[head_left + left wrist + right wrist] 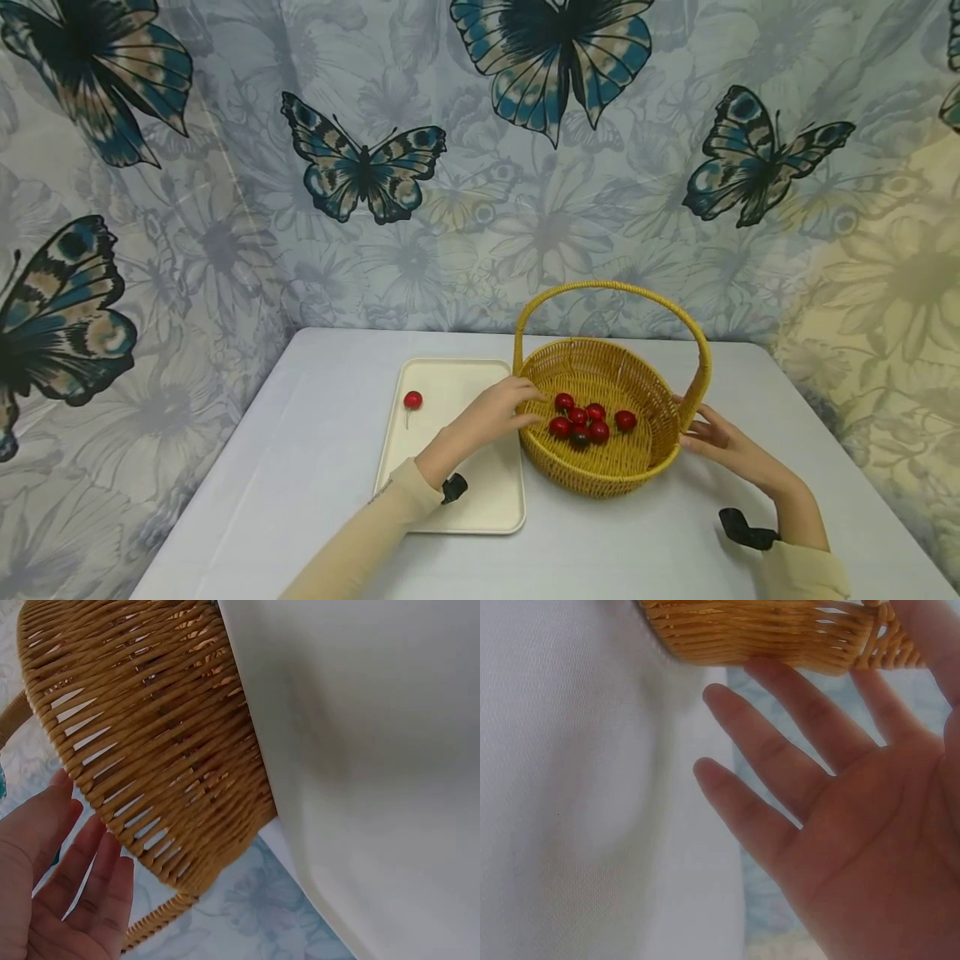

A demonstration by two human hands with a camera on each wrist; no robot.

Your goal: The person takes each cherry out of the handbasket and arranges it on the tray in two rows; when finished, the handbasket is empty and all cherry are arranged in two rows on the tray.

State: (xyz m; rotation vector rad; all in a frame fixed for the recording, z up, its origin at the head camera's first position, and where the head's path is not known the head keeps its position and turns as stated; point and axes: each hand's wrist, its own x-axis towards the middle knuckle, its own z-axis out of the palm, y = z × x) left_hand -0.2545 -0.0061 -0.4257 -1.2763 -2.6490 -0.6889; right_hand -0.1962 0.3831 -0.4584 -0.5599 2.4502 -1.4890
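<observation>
A yellow-brown wicker basket (585,482) with a tall arched handle (615,286) stands on the table, several dark red cherries (598,431) lying on its floor. My left hand (493,412) is at the basket's left rim, thumb and fingers spread loosely. Its fingertips (105,844) come right up to the woven edge in the left wrist view. On the opposite side, my right hand (733,450) reaches to the rim near the handle's base. The right wrist view shows its fingers (769,754) extended and spread, one fingertip right at the basket's wall.
A cream rectangular tray (480,521) lies left of the basket, partly under my left forearm in the head view. One red cherry (412,401) with a stem sits on it. The white table (315,433) meets a butterfly-patterned cloth backdrop (420,283).
</observation>
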